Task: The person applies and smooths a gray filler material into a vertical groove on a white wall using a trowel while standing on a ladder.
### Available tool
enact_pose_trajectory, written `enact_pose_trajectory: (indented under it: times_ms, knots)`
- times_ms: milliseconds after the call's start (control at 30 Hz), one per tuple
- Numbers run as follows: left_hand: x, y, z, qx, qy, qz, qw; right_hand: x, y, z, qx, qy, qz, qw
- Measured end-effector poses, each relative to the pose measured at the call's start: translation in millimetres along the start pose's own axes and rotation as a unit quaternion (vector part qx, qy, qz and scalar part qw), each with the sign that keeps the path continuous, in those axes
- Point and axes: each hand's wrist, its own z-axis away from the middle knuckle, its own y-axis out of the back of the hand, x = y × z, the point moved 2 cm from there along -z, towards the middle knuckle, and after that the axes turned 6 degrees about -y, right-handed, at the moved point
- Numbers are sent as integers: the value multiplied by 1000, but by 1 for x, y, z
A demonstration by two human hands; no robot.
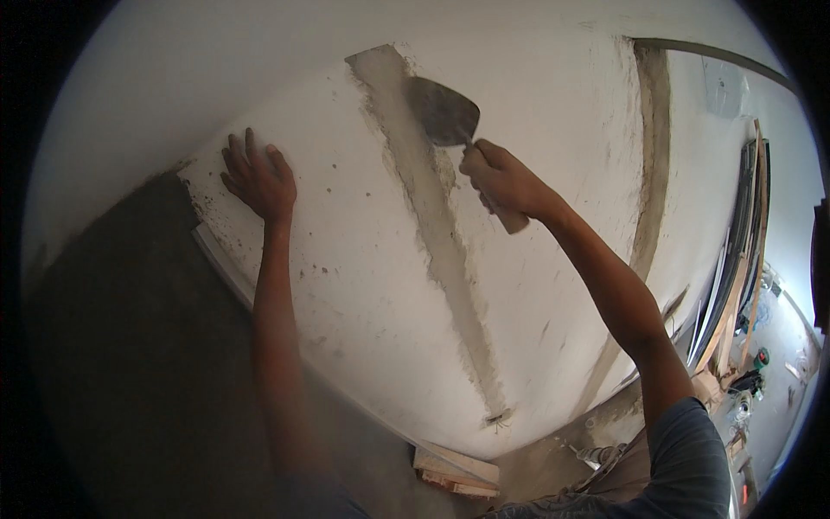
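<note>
- Grips the trowel (443, 111) at twelve o'clock, grey blade uppermost, pale handle slanting down toward two.
- Closes the right hand (501, 180) around this handle, between one and two o'clock.
- Overlaps the upper right part of a rough grey plaster strip (428, 203) with the blade; cannot tell contact from a narrow gap.
- Shows ragged edges along the strip, from between eleven and twelve o'clock down to a small tuft of wires (498, 420) at five.
- Spreads the left hand (262, 177) at ten o'clock, palm toward the white wall (553, 112), fingers apart, between strip and wall's left edge.
- Has broad wall for moving on either side of the blade: toward the left hand, and toward a second grey strip (654, 147) at two o'clock.
- Meets a border at nine o'clock, in a pale rail (226, 268) beside a dark grey surface (130, 346); cannot tell wall from floor there.
- Includes wooden blocks (456, 471) just before six o'clock, and long upright boards (743, 251) at three, with clutter below too small to sort.
- Hides some plaster behind the blade.
- Loses the left forearm (278, 346) in blur and shadow toward seven o'clock; cuts off the grey sleeve (687, 458) near four.
</note>
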Motion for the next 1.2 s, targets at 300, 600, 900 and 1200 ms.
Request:
enact_pose_trajectory:
  times_ms: [300, 600, 900, 1200]
  knots:
    - [-2, 6, -2, 5, -20, 9, 1000, -22, -8, -8, -33, 7, 113, 993]
    - [0, 4, 1, 6, -15, 1, 1000, -18, -5, 0, -97, 4, 248, 964]
    - [9, -6, -3, 15, -5, 39, 999, -35, 17, -42, 13, 81, 307, 948]
    - [14, -12, -7, 10, -9, 32, 999, -21, 51, -59, 66, 193, 399, 894]
